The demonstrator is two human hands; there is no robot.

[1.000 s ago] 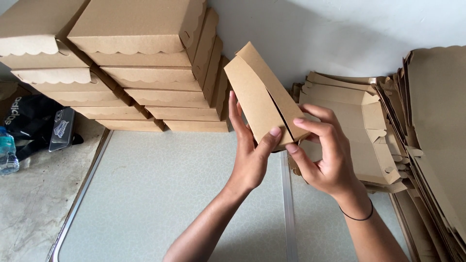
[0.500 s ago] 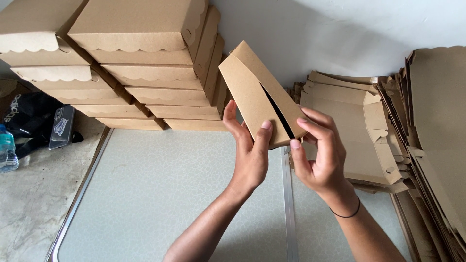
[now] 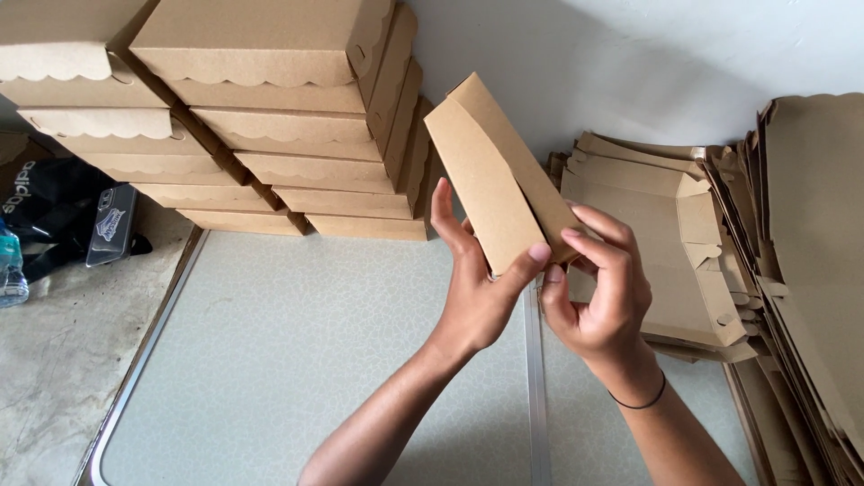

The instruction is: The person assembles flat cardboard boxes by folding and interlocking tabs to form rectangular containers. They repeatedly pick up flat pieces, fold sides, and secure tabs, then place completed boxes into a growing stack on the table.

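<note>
Both hands hold a folded brown cardboard box blank (image 3: 490, 171) tilted above the pale speckled table (image 3: 297, 360): the left hand (image 3: 472, 283) grips its lower end with the thumb across the front face, and the right hand (image 3: 598, 297), a thin black band on its wrist, pinches the lower right edge. Finished brown cardboard boxes with scalloped lids (image 3: 261, 99) are stacked along the table's far edge, against the white wall (image 3: 630, 63). Flat unfolded brown cardboard sheets (image 3: 666, 234) lie piled at the right edge
</note>
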